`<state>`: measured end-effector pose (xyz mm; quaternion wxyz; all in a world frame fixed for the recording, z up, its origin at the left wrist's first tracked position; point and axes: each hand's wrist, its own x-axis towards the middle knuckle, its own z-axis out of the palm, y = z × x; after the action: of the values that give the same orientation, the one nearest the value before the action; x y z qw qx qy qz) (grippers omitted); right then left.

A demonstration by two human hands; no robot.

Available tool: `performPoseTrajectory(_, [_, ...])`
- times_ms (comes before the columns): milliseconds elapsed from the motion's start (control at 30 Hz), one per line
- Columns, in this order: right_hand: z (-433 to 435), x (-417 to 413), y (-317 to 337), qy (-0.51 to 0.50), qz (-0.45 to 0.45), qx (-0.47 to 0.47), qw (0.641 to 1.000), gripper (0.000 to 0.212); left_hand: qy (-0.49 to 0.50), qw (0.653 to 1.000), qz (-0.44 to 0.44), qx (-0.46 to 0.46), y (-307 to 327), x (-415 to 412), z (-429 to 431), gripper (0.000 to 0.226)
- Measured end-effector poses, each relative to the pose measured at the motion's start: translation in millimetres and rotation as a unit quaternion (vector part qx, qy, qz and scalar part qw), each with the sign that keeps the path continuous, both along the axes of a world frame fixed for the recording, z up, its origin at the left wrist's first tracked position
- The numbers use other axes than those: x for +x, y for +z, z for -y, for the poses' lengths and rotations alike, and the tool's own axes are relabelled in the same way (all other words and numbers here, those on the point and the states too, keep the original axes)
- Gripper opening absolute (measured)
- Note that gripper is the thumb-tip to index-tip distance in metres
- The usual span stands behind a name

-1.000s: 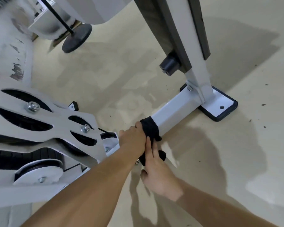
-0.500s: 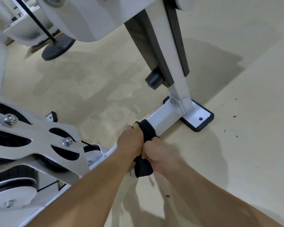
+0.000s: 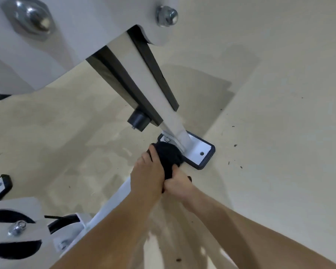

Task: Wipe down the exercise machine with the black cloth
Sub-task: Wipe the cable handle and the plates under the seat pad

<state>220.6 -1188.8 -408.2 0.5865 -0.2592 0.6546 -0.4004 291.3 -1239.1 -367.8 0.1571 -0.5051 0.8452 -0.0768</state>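
Black cloth [image 3: 170, 158] bunched over the far end of the white floor bar [image 3: 114, 202], touching the near edge of the foot plate [image 3: 200, 152] and just below the bolted joint where the upright post [image 3: 163, 105] lands on that plate. Soft, limp and light by the look of it, likely to fold and slide rather than hold a shape. Best taken as a band, both ends pulled taut round the bar, not pinched at one corner. Left hand [image 3: 147, 177] just short of the foot plate, fingers curled over the upper part of the cloth and gripping it. Right hand [image 3: 177, 188] right beside it, a little farther from the plate, fingers closed round the loose lower tail. Exercise machine [image 3: 81, 41] itself rigid painted steel, heavy and planted on the floor, so no give under pressure. Smooth paint, easy sliding along the flat faces. Bracket and bolt at the foot plate probably in need of the cloth pushed into the corners. Compared with half a second ago: carried along the bar together with both hands, from mid-length and well apart from the foot plate to touching it, with no bare stretch of bar left showing between cloth and plate. Same two-handed clench as then. Viewpoint lower and closer to the foot plate, with the machine's grey upper panel and its domed nuts now filling the top of the view.
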Motion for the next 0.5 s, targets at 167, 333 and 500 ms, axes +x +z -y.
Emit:
performPoseTrajectory(167, [-21,-20,39,-0.109,0.103,-0.01,0.989,0.027,-0.051,0.995,0.031,0.079,37,-24,-8,0.04])
performPoseTrajectory(333, [-30,-68,112,-0.131,0.041,-0.056,0.989,0.051,-0.09,0.974,-0.121,0.168,75,-54,-27,0.018])
performPoseTrajectory(500, [-16,-83,117,-0.064,0.008,-0.045,0.997,0.044,-0.077,0.935,-0.221,0.266,65,-50,-19,0.021])
